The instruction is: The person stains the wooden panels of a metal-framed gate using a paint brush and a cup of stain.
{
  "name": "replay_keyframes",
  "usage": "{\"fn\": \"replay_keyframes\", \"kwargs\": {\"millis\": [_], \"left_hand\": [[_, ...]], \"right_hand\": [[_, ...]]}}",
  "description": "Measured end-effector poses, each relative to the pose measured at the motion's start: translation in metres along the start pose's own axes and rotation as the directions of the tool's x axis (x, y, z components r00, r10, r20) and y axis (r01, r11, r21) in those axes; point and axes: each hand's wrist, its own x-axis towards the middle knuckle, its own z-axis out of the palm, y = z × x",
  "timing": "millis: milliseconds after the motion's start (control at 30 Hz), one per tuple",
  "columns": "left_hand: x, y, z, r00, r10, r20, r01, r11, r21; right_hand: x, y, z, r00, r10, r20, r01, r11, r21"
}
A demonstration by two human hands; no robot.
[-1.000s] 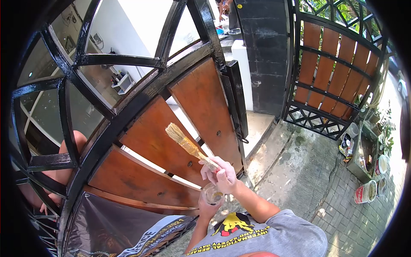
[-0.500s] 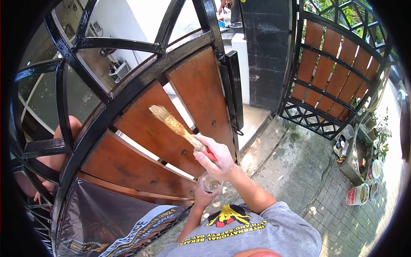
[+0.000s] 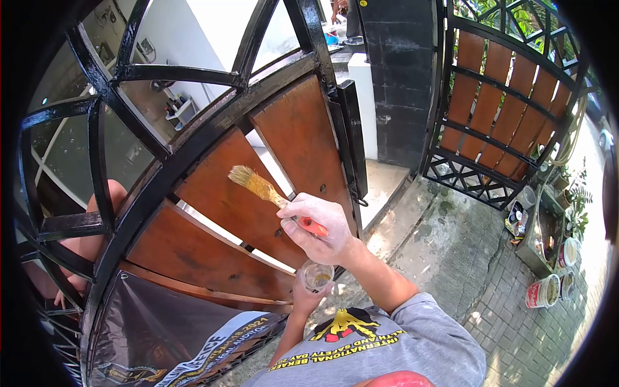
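Observation:
My right hand (image 3: 320,227) is closed around the handle of a paintbrush (image 3: 261,187), whose red end shows between the fingers. The brush's yellowish, stained bristles point up and left, overlapping the middle brown plank (image 3: 222,184) of the gate in this view. Lower down, my left hand (image 3: 308,298) is wrapped round a clear cup (image 3: 318,277) with a little pale liquid at its bottom. The gate beside both hands has brown wooden planks set in a black metal frame (image 3: 213,122). Pale smears cover the back of my right hand.
A dark printed banner (image 3: 167,322) hangs on the lower gate. Another person's leg (image 3: 103,200) shows behind the bars at left. A second planked gate (image 3: 496,103) stands at upper right. Paint buckets (image 3: 541,292) and a planter box (image 3: 540,235) sit on the paving at right.
My right hand has turned slightly, showing more of its back, and the brush's bristles sit slightly lower. The left hand keeps the cup in nearly the same place.

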Motion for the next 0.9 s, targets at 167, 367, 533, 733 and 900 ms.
{"fn": "replay_keyframes", "kwargs": {"millis": [167,367,533,733,900], "left_hand": [[0.0,0.0,-0.003,0.999,-0.047,-0.014,0.047,0.998,-0.035],[0.005,-0.006,-0.002,0.999,-0.034,0.008,0.034,0.999,-0.006],[0.006,-0.005,-0.001,1.0,0.002,0.006,-0.002,1.0,0.015],[0.002,-0.007,-0.004,0.999,-0.035,-0.001,0.035,0.999,-0.024],[-0.001,0.0,-0.004,0.998,-0.052,-0.027,0.051,0.999,-0.013]], "right_hand": [[-0.015,0.01,0.002,0.998,0.065,0.009,-0.066,0.997,0.029],[-0.015,0.008,0.001,0.99,0.125,0.067,-0.123,0.992,-0.033],[-0.011,0.008,-0.002,0.993,0.109,0.042,-0.109,0.994,0.0],[-0.007,0.004,-0.003,0.994,0.099,-0.045,-0.085,0.964,0.252],[0.002,0.005,0.025,1.0,0.013,-0.007,-0.012,0.996,0.084]]}}
